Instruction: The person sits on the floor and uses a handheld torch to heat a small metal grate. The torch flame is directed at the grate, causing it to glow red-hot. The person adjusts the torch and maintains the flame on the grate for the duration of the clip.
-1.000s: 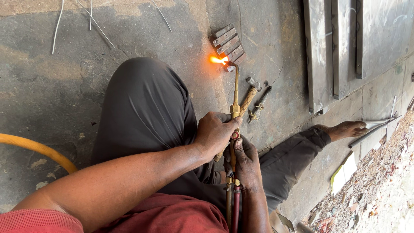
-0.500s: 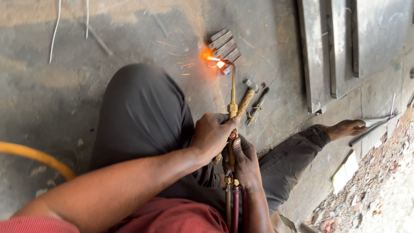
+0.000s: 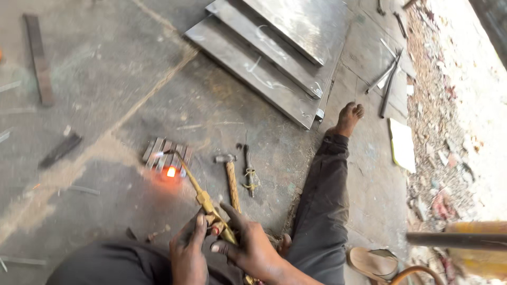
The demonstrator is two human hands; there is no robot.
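Since a moment ago my view has swung, so the steel plates (image 3: 274,58) now lie far ahead of my hands instead of off to the side, and the torch flame has shrunk to an orange glow (image 3: 170,171) on the row of small metal bars (image 3: 166,155). Both hands wrap the brass cutting torch (image 3: 203,198): my left hand (image 3: 187,253) has its grip curled around the body, my right hand (image 3: 253,248) pinches it just beside, thumb on top. Just beyond my right grip lie a hammer (image 3: 229,177) and a small tool (image 3: 248,169) on the concrete floor (image 3: 105,79).
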